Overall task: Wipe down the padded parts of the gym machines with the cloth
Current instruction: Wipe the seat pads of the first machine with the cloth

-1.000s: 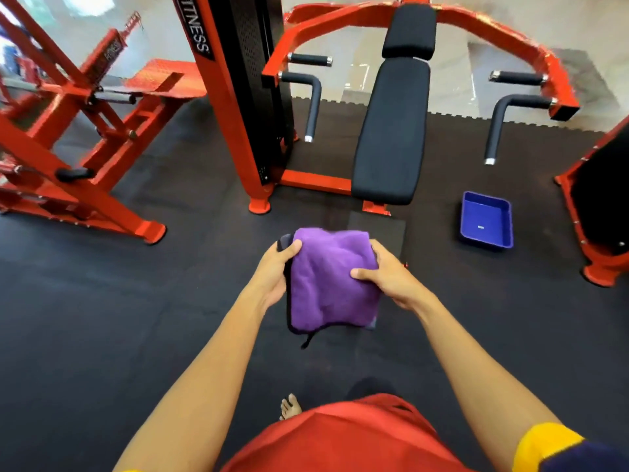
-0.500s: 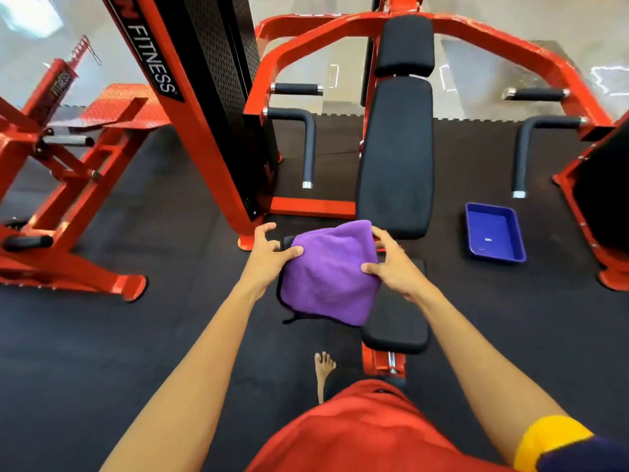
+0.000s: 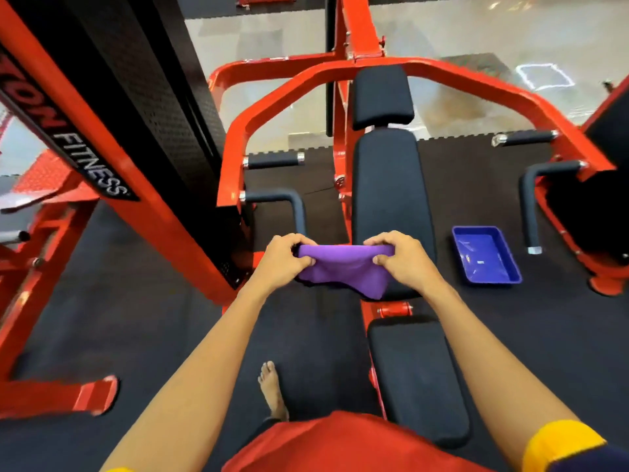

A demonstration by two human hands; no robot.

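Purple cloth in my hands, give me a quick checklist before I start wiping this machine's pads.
1. Grip on purple cloth by left hand and right hand: ok.
2. Cloth opened flat for wiping: not ok, bunched between the hands.
3. Cloth touching back pad: cannot tell.
4. Nothing lying on back pad: ok.
5. Nothing lying on seat pad: ok.
6. Placement of blue tray, off the pads: ok.
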